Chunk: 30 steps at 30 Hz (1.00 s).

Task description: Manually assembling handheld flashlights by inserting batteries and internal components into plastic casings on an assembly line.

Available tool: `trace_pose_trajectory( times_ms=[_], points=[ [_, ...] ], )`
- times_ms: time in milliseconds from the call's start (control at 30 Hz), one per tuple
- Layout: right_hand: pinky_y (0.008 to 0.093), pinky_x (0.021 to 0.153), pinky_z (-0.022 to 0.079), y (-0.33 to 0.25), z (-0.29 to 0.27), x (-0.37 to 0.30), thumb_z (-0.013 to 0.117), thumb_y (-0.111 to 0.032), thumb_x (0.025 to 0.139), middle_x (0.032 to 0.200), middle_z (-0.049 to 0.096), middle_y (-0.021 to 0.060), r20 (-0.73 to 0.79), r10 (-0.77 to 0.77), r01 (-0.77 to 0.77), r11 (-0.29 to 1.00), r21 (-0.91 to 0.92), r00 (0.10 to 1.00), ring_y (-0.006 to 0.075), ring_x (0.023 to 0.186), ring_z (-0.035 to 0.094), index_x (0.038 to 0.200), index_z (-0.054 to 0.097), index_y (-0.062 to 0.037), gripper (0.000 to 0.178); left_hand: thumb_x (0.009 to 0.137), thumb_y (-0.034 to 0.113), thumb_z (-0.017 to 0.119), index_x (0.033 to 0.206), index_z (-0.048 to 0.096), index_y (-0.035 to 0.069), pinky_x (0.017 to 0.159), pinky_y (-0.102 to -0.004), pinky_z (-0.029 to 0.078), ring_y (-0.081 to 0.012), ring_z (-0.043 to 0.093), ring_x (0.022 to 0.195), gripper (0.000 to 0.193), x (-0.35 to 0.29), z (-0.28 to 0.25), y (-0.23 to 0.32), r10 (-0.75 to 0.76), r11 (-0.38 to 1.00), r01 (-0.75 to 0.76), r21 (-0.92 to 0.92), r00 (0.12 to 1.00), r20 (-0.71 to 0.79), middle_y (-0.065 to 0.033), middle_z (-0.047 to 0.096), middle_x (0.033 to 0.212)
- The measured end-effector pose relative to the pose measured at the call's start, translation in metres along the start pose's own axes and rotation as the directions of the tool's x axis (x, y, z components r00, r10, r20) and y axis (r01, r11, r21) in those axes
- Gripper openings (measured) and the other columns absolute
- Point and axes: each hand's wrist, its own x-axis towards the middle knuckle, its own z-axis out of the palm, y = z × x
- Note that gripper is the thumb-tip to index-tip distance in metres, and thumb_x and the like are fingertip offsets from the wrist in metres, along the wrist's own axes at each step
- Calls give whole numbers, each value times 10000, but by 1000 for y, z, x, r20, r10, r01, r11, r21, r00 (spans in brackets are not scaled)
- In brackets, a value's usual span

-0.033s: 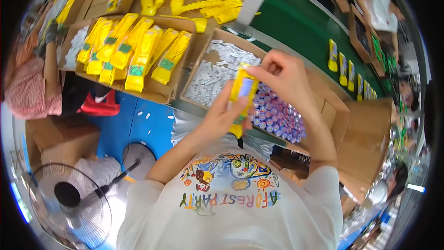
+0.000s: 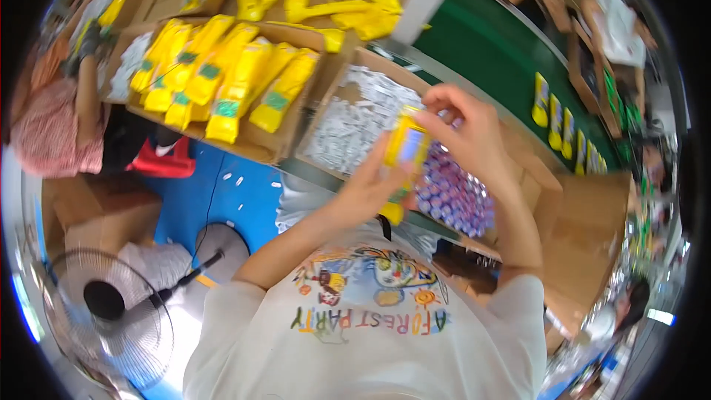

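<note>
In my left hand (image 2: 374, 181) is a yellow packet (image 2: 412, 142) with a pale bluish panel, held tilted over the boxes in front of me. The fingers wrap its lower half. My right hand (image 2: 474, 130) is at the packet's top end, thumb against it and the other fingers curled; what lies behind them is hidden. Beneath my hands, a cardboard box (image 2: 331, 112) holds many small white flat pieces (image 2: 348, 130). Beside them to the right are many small shiny purple-and-pink round-topped items (image 2: 453, 196), partly covered by my right forearm.
At left stands a carton (image 2: 275, 150) of yellow packets (image 2: 237, 89); more lie behind it. Several yellow packets (image 2: 555, 118) rest on a green conveyor belt (image 2: 474, 33). An open carton (image 2: 585, 230) is right. A fan (image 2: 107, 300) stands lower left, near a co-worker's pink sleeve (image 2: 59, 130).
The whole view has shifted slightly, so the boxes appear a little further right. Both hands remain at the yellow packet, with little change in grip.
</note>
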Motion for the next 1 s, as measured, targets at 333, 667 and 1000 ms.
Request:
trace_pose_trajectory(
  times_ms=[333,667,1000],
  points=[
    [371,892,459,450,-256,42,504,-268,959,1066,667,160,-502,163,-448,725,-523,850,337,1033,617,1150,637,-58,314,761,105,682,1126,559,13,852,-426,475,-344,588,975,396,23,-125,61,626,-96,261,961,766,-146,-163,617,1036],
    [230,782,457,95,-89,13,540,-136,951,1004,639,7,-101,36,-14,978,207,994,90,907,577,1069,641,-38,183,864,-22,584,1238,351,59,679,-364,560,-261,677,810,447,1,-35,90,147,984,-167,-64,960,-239,-152,575,1050],
    [235,602,474,-21,33,-65,752,-49,749,919,599,72,-279,-152,224,942,249,948,148,786,584,946,702,-33,204,831,-99,501,1389,134,121,977,-329,409,-179,440,1192,704,-6,13,7,270,956,-275,103,961,62,-98,394,1276]
  ],
)
